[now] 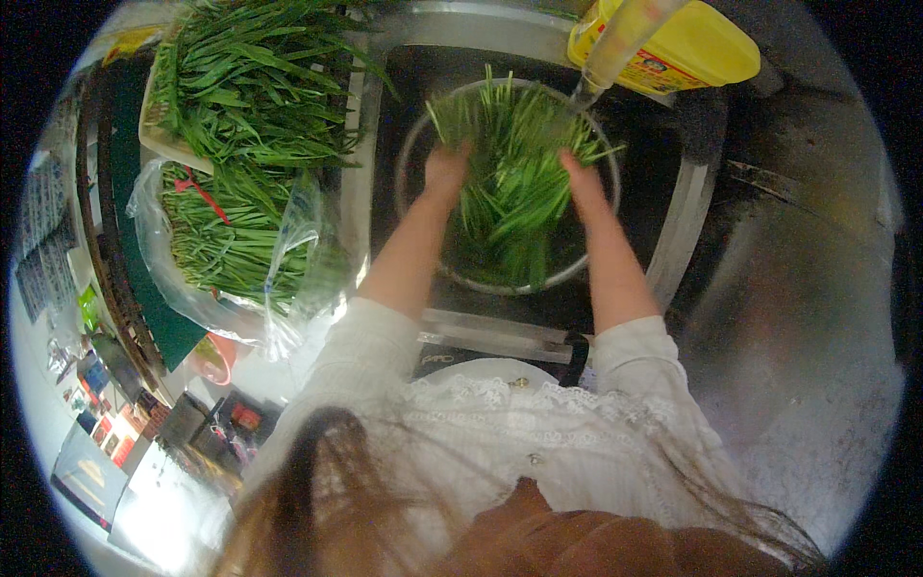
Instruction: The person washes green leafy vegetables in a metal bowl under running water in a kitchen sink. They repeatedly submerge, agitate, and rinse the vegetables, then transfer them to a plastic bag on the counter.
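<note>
Both hands are in a round basin (pixel 616 169) with a pale rim, which stands inside a dark sink (pixel 649 209). Long green garlic chives (pixel 519 187) fill its middle, their pale cut ends pointing away from me. My left hand (pixel 448 169) grips the chives at the basin's left side. Opposite it, my right hand (pixel 580 177) holds the bunch near its right edge. Leaves hide most of the fingers, and motion blurs both hands. Above the basin's far right rim, a tap spout or hose (pixel 613 50) points down toward the chives.
Left of the sink, more chives (pixel 259 86) are heaped in a pale container (pixel 155 137). Nearer me, a clear plastic bag (pixel 155 238) holds another bundle (pixel 231 252) with a red tie (pixel 202 195). A yellow plastic jug (pixel 714 43) stands at the back right.
</note>
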### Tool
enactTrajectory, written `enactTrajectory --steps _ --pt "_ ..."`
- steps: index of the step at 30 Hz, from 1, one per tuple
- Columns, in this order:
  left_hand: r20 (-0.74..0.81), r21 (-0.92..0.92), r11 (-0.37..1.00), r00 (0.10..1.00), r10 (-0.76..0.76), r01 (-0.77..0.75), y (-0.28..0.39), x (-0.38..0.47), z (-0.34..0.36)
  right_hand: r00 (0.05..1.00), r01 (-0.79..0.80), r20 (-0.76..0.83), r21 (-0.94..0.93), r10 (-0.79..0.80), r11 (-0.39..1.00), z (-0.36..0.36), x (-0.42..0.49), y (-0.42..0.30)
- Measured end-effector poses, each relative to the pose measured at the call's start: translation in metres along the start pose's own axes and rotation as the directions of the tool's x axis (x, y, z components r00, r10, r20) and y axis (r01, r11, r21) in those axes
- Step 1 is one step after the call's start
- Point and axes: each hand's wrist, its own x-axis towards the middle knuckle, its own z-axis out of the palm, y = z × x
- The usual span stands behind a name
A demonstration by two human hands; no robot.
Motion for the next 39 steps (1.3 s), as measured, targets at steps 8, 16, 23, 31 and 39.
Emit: enactTrajectory --steps 8,16,23,31,39 --pt "0.056 -0.214 0.924 0.941 0.335 -0.316 0.015 0.006 0.048 0.791 0.567 0.220 0.088 -0.571 0.819 0.067 -0.040 -0.008" --pt "-0.208 -0.249 0.931 0.954 0.217 -0.266 0.015 -0.044 0.013 0.745 0.665 0.067 -0.011 -0.663 0.747 0.065 -0.081 0.004" --pt "-0.006 0.107 0.974 0.979 0.201 -0.200 0.054 -0.016 0.000 0.928 0.372 0.038 -0.058 -0.371 0.926 -0.011 0.035 0.045" --pt "0.005 0.220 0.943 0.967 0.254 -0.249 0.036 0.040 0.043 0.806 0.513 0.243 0.167 -0.540 0.842 0.040 -0.012 -0.040" --pt "-0.135 -0.019 0.859 0.852 0.506 -0.512 0.025 -0.021 0.050 0.991 0.097 0.055 0.336 -0.123 0.937 0.041 -0.014 -0.003"
